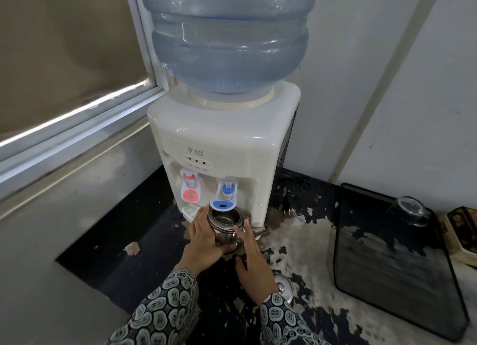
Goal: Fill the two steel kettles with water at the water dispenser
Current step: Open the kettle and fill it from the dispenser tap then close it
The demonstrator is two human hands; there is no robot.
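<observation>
A small steel kettle (225, 221) stands lidless on the counter under the blue tap (224, 196) of the white water dispenser (219, 138). Its spout points right. My left hand (204, 239) wraps around the kettle's left side and base. My right hand (251, 254) rests against its right side with fingers stretched toward the rim. A round steel lid (284, 285) lies on the counter just behind my right wrist. The red tap (189, 187) is to the left of the blue one. I see only one kettle.
A large blue water bottle (229, 35) tops the dispenser. A dark glass tray (387, 254) with an upturned glass (410, 210) lies to the right, with a decorated tin (462, 231) beyond it. A black plug (286, 210) lies beside the dispenser. The counter (296, 236) is black with peeling patches.
</observation>
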